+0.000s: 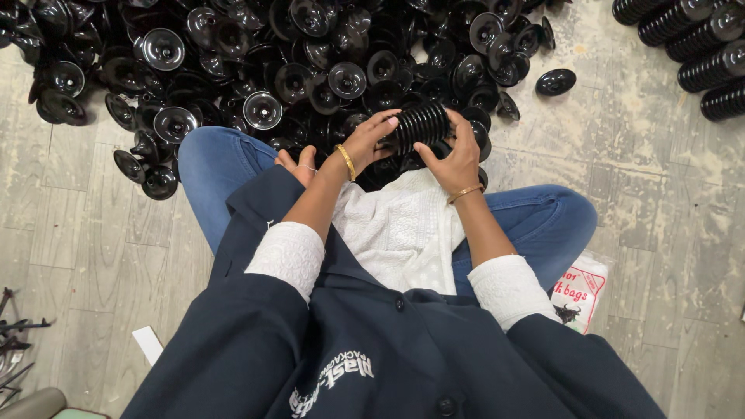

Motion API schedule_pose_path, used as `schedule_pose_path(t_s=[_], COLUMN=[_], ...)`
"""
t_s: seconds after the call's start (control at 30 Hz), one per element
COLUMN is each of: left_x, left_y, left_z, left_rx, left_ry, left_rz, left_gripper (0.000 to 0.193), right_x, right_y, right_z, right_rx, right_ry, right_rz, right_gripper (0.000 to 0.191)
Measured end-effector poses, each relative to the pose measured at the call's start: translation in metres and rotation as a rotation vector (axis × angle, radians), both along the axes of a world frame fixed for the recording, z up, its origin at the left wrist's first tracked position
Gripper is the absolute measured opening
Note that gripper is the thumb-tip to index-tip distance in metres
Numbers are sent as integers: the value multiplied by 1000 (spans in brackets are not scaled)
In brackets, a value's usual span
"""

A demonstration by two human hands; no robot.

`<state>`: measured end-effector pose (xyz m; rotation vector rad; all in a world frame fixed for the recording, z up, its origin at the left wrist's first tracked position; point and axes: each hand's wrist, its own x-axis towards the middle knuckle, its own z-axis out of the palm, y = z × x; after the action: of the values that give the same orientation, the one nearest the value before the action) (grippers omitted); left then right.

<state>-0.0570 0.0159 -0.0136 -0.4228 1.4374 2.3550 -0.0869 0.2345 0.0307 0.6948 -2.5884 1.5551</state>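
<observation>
Head view, person: sits cross-legged on the floor [644,202] in blue jeans, a dark jacket and a white top with white cuffs.
Head view, left hand [371,141]: its grip is clamped on the left end of the stack of black discs [423,126], fingers curled over the top; a gold bangle [346,161] circles the wrist.
Head view, right hand [454,159]: its grip is clamped on the right end of the same stack, thumb on the near side; a second gold bangle [464,193] sits on this wrist.
Head view, stack of black discs: a short ribbed column lying on its side, held between both hands just above the lap, at 12 o'clock from the knees.
Head view, pile of loose black discs [264,54]: glossy, dished, spread over the floor from 10 to 1 o'clock, touching the left knee.
Head view, finished stacks [698,46]: several long ribbed black rolls lying side by side at 2 o'clock, well apart from the hands.
Head view, single disc [556,81]: lies alone between pile and rolls.
Head view, printed plastic bag [580,291]: white with red print, beside the right thigh at 4 o'clock.
</observation>
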Motion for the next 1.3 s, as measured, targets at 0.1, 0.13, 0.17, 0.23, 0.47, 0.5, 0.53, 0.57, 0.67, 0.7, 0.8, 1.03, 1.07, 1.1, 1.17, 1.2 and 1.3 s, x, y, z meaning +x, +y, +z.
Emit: schedule_pose_path(t_s=[0.1, 0.13, 0.17, 0.23, 0.47, 0.5, 0.53, 0.57, 0.67, 0.7, 0.8, 1.03, 1.07, 1.1, 1.17, 1.2, 1.3], left_x=[-1, -1, -1, 0, -6, -8, -8, -7, 1, 7, 21, 23, 22, 23, 25, 27, 28], left_y=[2, 2, 3, 6, 16, 16, 16, 15, 7, 1, -22, -35, -35, -35, -36, -37, -40], left_z=[-6, -8, -9, -8, 23, 29, 34, 39, 44, 43, 36, 17, 17, 17, 18, 19, 22], left_rx=[26, 39, 52, 65, -822, -1028, -1027, -1026, -967, -936, -957, -813, -838, -864, -797, -767, -686], left_ry=[-2, 5, 12, 22, 649, 754, 763, 773, 854, 886, 702, 518, 546, 574, 538, 519, 481], left_rz=[12, 2, -8, -9, -230, -280, -298, -315, -188, -121, 20, 161, 148, 135, 137, 138, 130], left_gripper=[51, 53, 55, 61, 98, 101, 101, 102, 96, 93, 78, 68, 67, 67, 66, 65, 64], right_x=[6, 9, 12, 16, 17, 16, 16, 15, 3, -3, -41, -95, -93, -90, -77, -69, -51], right_y=[-2, -4, -6, -10, -7, -7, -5, -2, 16, 26, 92, 268, 277, 284, 295, 296, 296], right_z=[10, 12, 14, 17, 13, 11, 7, 4, -6, -10, -13, -62, -75, -85, -90, -88, -55], right_rx=[60, 137, 214, 346, 399, 361, 352, 344, 84, -45, -660, -397, -354, -311, -261, -238, 289], right_ry=[177, 285, 392, 495, 343, 305, 303, 301, 112, 16, -478, -667, -696, -726, -577, -503, 214], right_rz=[74, 116, 158, 171, -9, -22, -28, -34, -83, -105, -244, -337, -365, -391, -241, -166, -286], right_gripper=[95, 91, 88, 85, 81, 80, 81, 82, 83, 84, 88, 87, 89, 90, 87, 86, 110])
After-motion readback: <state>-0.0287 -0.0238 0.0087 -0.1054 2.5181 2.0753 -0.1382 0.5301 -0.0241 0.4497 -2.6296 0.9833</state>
